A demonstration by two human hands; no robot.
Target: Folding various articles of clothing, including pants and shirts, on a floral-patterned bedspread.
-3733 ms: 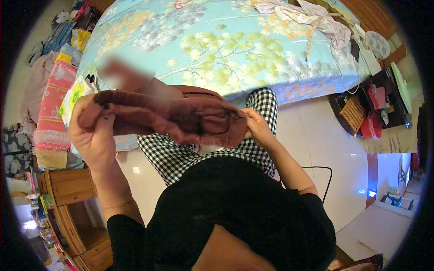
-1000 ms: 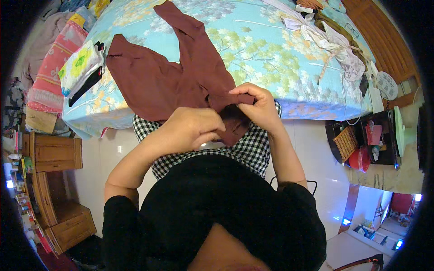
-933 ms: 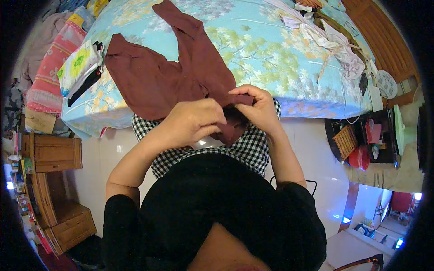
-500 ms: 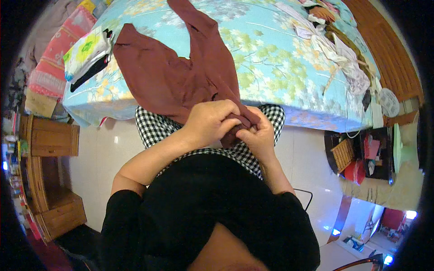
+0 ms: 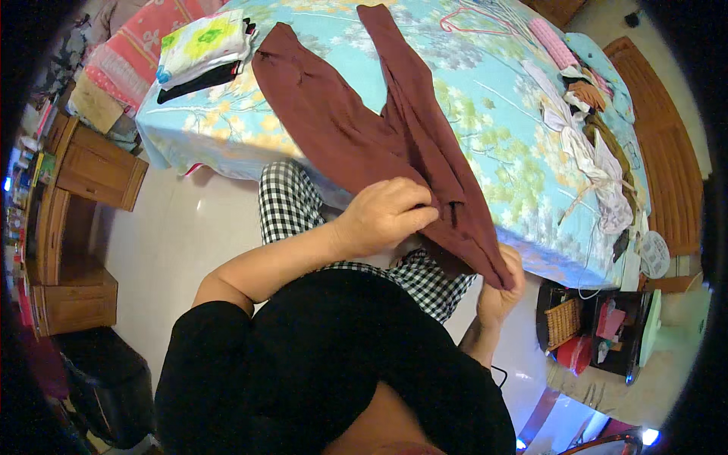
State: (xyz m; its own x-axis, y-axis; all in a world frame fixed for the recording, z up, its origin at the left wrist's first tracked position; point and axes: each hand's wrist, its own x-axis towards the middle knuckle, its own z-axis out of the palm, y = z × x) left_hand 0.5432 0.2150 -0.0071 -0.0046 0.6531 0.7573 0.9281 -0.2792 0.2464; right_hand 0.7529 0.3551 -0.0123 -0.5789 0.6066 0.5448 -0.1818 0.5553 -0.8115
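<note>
A pair of reddish-brown trousers (image 5: 334, 114) lies with both legs spread over the bed, and its waist end hangs past the near edge above my lap. Between thumb and fingers, my left hand (image 5: 383, 216) pinches the cloth near the middle of the upper part. Off to the right, my right hand (image 5: 502, 292) is closed on the corner of the waist end, which it holds out taut. The fabric falls in folds between the two hands. Part of my right fingers is hidden behind the cloth.
The bed has a light-blue flowered sheet (image 5: 531, 189). Folded clothes (image 5: 203, 53) are stacked at its left, with loose clothes (image 5: 599, 167) and a pink hanger (image 5: 478, 23) at the right. A wooden cabinet (image 5: 98, 167) stands left; a dark shelf unit (image 5: 622, 334) stands right.
My right hand has moved right and nearer to me, drawing the waist end out from its bunch. My left hand has shifted slightly right. The view has turned, and the trousers appear straighter.
</note>
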